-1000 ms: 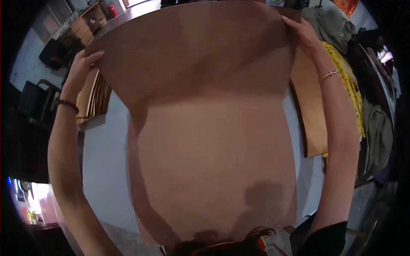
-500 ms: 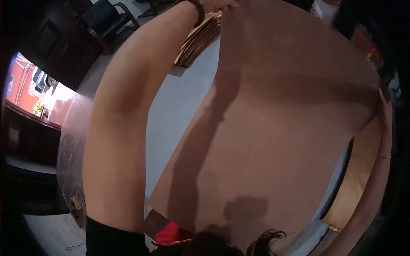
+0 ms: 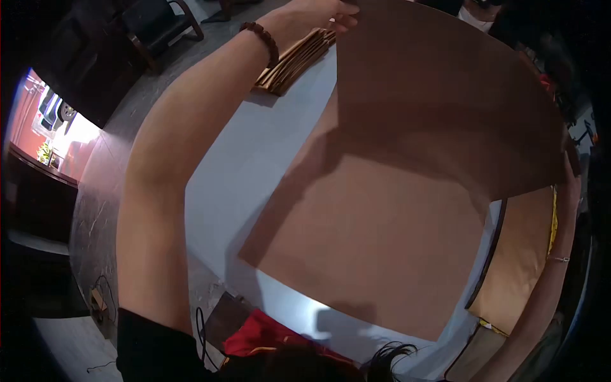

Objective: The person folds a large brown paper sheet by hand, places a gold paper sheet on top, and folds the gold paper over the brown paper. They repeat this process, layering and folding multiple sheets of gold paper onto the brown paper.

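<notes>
While left hand (image 3: 313, 13) and right hand (image 3: 573, 173) grip brown sheet (image 3: 407, 191), white table (image 3: 254, 159) beneath, cardboard stack (image 3: 293, 60) beyond

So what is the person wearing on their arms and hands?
The left arm is bare up to a black short sleeve, and it has a bracelet of dark brown round beads at the wrist. The right arm wears a thin silvery bangle. The left hand shows no glove or ring. The right hand is too dark to tell.
</notes>
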Action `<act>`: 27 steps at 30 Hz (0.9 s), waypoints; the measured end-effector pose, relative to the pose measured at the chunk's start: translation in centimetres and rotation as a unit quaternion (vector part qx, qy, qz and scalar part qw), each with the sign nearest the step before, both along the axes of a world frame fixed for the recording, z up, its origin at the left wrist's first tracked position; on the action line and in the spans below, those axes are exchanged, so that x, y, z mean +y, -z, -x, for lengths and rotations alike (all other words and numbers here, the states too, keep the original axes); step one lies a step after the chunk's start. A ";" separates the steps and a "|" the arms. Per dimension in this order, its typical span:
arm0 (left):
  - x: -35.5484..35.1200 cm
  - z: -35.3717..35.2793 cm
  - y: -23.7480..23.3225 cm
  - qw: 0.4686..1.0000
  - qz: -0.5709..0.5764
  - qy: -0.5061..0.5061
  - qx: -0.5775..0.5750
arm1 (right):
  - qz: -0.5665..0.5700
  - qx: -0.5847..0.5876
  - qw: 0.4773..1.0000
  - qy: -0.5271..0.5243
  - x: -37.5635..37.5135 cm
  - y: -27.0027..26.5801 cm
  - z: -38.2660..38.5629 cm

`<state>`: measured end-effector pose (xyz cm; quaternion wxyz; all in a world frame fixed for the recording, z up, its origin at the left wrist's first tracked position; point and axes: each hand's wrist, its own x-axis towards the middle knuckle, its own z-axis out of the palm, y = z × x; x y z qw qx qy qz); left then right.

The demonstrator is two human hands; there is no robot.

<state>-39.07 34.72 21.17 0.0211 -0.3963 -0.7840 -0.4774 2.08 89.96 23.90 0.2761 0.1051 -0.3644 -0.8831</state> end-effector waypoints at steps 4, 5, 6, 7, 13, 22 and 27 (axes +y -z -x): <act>-6.2 -4.2 3.2 0.999 -0.025 0.024 -0.032 | 0.685 0.027 0.712 -0.150 -13.7 2.8 -3.4; -6.4 -5.9 4.2 0.998 -0.032 0.031 -0.040 | 0.808 0.034 0.564 -0.166 -16.1 3.6 -4.5; -6.6 -7.1 4.7 0.997 -0.042 0.038 -0.045 | 0.900 0.046 0.397 -0.176 -18.5 3.9 -4.5; -8.3 -8.9 5.7 0.996 -0.052 0.046 -0.049 | 0.958 0.057 0.216 -0.178 -17.4 4.3 -5.6; -13.1 -14.9 8.9 0.989 -0.047 0.066 -0.123 | 0.972 -0.018 0.148 -0.181 -23.9 8.3 -11.0; -15.3 -21.7 15.6 0.986 -0.093 0.052 -0.131 | 0.813 0.085 -0.449 -0.360 -30.3 19.6 -16.3; -16.5 -22.3 16.9 0.994 -0.069 0.038 -0.081 | 0.830 0.121 -0.453 -0.301 -32.7 20.2 -17.0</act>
